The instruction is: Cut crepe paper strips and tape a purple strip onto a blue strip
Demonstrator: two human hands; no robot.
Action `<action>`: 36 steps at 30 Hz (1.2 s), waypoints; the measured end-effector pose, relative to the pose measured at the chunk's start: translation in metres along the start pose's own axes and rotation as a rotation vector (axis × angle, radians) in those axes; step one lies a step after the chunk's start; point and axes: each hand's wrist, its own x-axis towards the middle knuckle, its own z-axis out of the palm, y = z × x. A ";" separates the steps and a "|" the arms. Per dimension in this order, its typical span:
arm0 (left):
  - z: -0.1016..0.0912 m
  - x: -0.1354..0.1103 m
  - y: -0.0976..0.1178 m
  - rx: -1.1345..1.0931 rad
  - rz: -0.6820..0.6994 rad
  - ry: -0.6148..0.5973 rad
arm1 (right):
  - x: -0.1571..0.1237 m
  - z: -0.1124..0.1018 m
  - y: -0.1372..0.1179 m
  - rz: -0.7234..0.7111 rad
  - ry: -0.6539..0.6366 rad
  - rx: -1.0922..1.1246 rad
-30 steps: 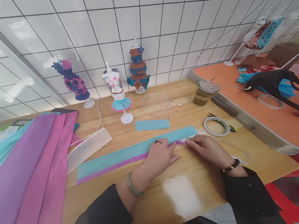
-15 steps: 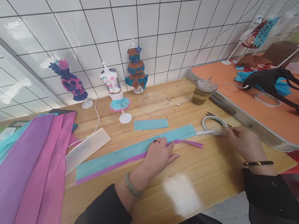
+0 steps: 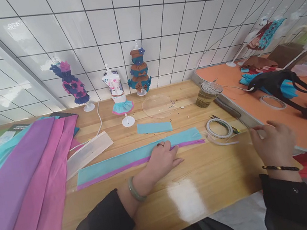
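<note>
A long blue paper strip (image 3: 126, 160) with a purple strip along its near edge lies across the wooden table (image 3: 184, 189). My left hand (image 3: 163, 157) rests flat on it, fingers stretched out, pressing near its right part. My right hand (image 3: 274, 143) hovers at the table's right edge, slightly blurred, fingers pinched on the end of a thin white tape strip (image 3: 223, 143) that curls back toward the paper strip's right end. A white tape roll (image 3: 219, 128) and small scissors (image 3: 225, 122) lie just beyond that strip.
A short blue paper piece (image 3: 154, 127), a clear round lid (image 3: 158, 106) and a drink cup (image 3: 207, 94) lie farther back. Three dressed mini mannequins (image 3: 117, 93) stand by the tiled wall. Purple and pink sheets (image 3: 25, 181) cover the left. An orange board (image 3: 262, 111) with a black figure (image 3: 291, 86) lies right.
My right hand has left the strip's right end and pulled away to the right past the tape roll, drawing a thin white strip with it. The purple edge now lies flat. My left hand stays put.
</note>
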 end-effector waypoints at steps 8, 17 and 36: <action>-0.002 0.000 0.000 0.010 0.009 0.023 | -0.002 0.008 -0.112 -0.463 -0.586 0.374; -0.001 -0.002 0.001 0.010 -0.004 0.048 | -0.001 0.022 -0.142 -0.499 -0.750 0.429; -0.003 -0.001 0.000 -0.016 0.011 0.021 | -0.007 0.015 -0.125 -0.546 -0.679 0.200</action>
